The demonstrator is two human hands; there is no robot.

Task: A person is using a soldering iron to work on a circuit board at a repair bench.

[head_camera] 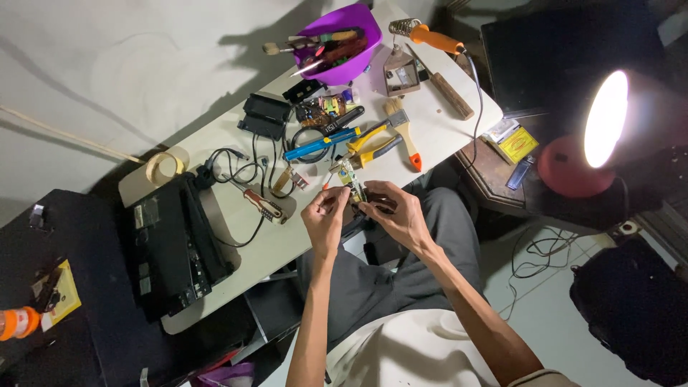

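A: Our left hand (pixel 325 218) and right hand (pixel 398 213) meet near the middle of the frame, over the table's near edge. Both pinch a small circuit board (pixel 351 181) between fingertips, the left from one side, the right from the other.

B: The board is narrow and stands nearly on end, its top tilted toward the upper left. We cannot tell whether the dark piece under the right fingers belongs to it.

A: Just above the board we see yellow-handled pliers (pixel 374 145), and touching them a blue-handled tool (pixel 320 145). A paintbrush (pixel 405 136) with an orange tip lies just right of the pliers.

B: Left of our left hand lies a screwdriver (pixel 263 204) with a brown and white handle, among black cables (pixel 240 172).

A: Further left, in the lower left of the table (pixel 437 129), we have a flat black box (pixel 174 247). A roll of tape (pixel 163 166) sits at the table's left corner.

B: At the top centre a purple bowl (pixel 344 44) holds several tools. Beside it to the right rests a soldering iron (pixel 433 39) with an orange grip, its cord running down the table's right edge.

A: At the right of the frame a red lamp (pixel 588 143) shines brightly.
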